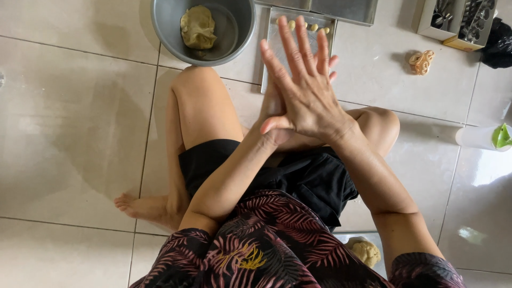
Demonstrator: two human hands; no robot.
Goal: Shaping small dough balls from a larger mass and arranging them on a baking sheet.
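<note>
I sit cross-legged on a tiled floor with my palms pressed flat together above my knees. My right hand [308, 93] lies on top, fingers straight and spread. My left hand [271, 109] is underneath and mostly covered; whatever may be between the palms is hidden. Just beyond my fingertips lies a metal tray [273, 50] with a few small pale dough balls [306, 25] at its far end. A grey metal bowl [160, 29] at the upper left holds a lump of yellowish dough [198, 26].
Another dough lump [366, 252] sits in a container by my right hip. A small yellow curly object [421, 61] lies on the tiles at right. A box of metal tools [458, 21] stands at the top right. A white bottle with a green cap [482, 137] lies at the right edge.
</note>
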